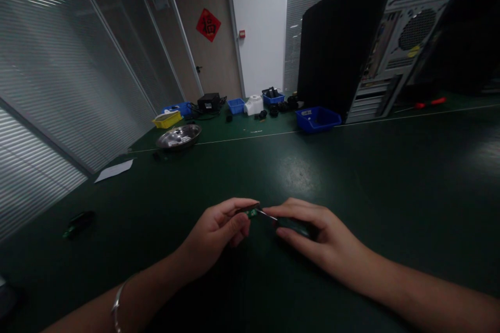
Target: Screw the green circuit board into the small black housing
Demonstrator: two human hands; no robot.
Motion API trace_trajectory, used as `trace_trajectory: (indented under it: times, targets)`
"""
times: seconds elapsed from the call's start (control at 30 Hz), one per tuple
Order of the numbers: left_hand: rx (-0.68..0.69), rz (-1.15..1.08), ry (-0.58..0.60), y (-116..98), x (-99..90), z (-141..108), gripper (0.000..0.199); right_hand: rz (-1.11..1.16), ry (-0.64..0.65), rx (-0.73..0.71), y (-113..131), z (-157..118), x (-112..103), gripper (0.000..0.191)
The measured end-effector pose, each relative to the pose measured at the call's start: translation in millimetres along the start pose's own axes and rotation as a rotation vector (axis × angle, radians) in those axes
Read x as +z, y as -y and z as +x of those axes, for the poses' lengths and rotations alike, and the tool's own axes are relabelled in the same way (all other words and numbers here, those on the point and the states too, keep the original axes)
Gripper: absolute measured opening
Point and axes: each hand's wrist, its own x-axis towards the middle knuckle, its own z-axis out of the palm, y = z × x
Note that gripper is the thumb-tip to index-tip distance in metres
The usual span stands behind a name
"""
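Between the thumb and fingers of my left hand (221,231) is a small green circuit board (252,213), with a dark part along its upper edge. My right hand (312,226) is closed around the dark handle of a screwdriver (269,215). Its thin metal shaft points left, and the tip meets the right end of the board. My left fingers cover much of the board. Both hands are just above the green tabletop (250,171). Off to the left lies a dark piece with a bit of green (78,223), blurred in shadow.
A metal bowl (178,137) holds pale items. Behind it are a yellow tray (167,119) and a black box (209,103). Blue bins (318,118) and a white device (253,105) line the back. A computer tower (344,47) stands at right; paper (114,170) lies at left.
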Motion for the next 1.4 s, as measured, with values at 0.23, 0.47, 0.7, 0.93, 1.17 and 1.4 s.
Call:
trace_trajectory:
  times: [0.23,0.47,0.7,0.93,1.17,1.4]
  targets:
    - [0.083,0.001,-0.055,4,-3.3,2,0.032,0.018,-0.013,-0.001,1,0,1,0.031]
    - [0.028,-0.141,0.011,5,-3.0,3,0.030,0.056,0.002,0.021,3,2,2,0.030]
    - [0.031,-0.276,0.091,8,-3.2,5,0.027,0.063,0.015,0.007,2,0,1,0.031]
    - [0.105,-0.308,0.072,8,-0.3,4,0.030,0.063,-0.003,0.033,3,1,3,0.030]
    - [0.137,-0.208,-0.018,3,0.6,1,0.030,0.022,-0.042,0.044,6,1,2,0.029]
    - [0.173,-0.177,-0.085,-1,0.5,2,0.025,0.000,-0.065,0.025,3,0,4,0.029]
